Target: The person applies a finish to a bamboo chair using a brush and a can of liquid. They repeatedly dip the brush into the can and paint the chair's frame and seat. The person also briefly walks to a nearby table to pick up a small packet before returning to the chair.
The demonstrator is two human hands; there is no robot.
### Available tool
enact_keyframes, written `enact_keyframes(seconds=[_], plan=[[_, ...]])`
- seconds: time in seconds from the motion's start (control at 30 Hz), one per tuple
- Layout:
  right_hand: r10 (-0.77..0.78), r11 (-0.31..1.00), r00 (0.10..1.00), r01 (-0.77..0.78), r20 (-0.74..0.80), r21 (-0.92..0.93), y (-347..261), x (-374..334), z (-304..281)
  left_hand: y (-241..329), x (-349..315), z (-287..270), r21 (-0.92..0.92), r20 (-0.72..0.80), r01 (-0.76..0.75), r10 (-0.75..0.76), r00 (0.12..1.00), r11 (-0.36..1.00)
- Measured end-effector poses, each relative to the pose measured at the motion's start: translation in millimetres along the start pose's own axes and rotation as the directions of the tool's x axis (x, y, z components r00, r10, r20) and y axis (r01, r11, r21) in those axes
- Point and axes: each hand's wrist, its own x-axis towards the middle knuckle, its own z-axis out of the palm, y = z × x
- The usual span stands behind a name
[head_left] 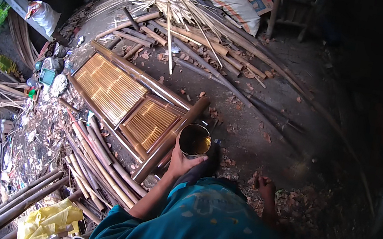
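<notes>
My left hand (180, 162) is wrapped round a round open can (195, 141), held upright in front of me. Some amber, glossy liquid shows inside it. Just beyond the can lies a glossy brown bamboo piece of furniture (111, 88), with a frame of thick poles and two slatted panels. The can is close to the thick dark pole (173, 139) at its near end. Low on my right side, my right hand (265, 185) has its fingers curled in; what they hold, if anything, is too dark to make out.
Cut bamboo poles (103, 168) lie along the left of the furniture. More poles and pale split strips (179, 7) are heaped beyond it. A white sack (237, 7) sits at the back, a yellow bag (50, 221) at lower left. Dry leaves (298, 206) litter the ground.
</notes>
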Motion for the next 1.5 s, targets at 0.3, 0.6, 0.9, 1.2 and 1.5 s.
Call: enact_keyframes(seconds=[0.3,0.6,0.9,1.2,1.5], plan=[[-0.235,0.9,0.966,0.258,-0.106,0.352,-194.7,122.1,-67.5,-15.2,124.4,45.6,0.106,0.063,-0.055,0.048,0.997,0.993],[-0.838,0.524,0.536,0.843,-0.1,0.122,-420.6,216.8,-116.8,-20.8,247.7,53.0,0.137,0.079,-0.1,0.09,0.993,0.986],[-0.987,0.14,0.139,0.99,0.077,0.015,-504.3,285.5,-84.3,-5.5,314.5,38.5,0.163,-0.181,-0.047,0.077,0.981,0.985],[-0.915,-0.125,-0.235,0.938,0.328,0.322,-560.5,357.9,-67.8,-10.4,344.2,44.5,0.093,-0.606,0.004,0.053,0.793,0.996],[-0.865,-0.281,-0.454,0.789,0.211,0.546,-603.5,459.5,-69.7,14.3,407.4,95.2,0.122,-0.838,0.102,0.047,0.544,0.987]])
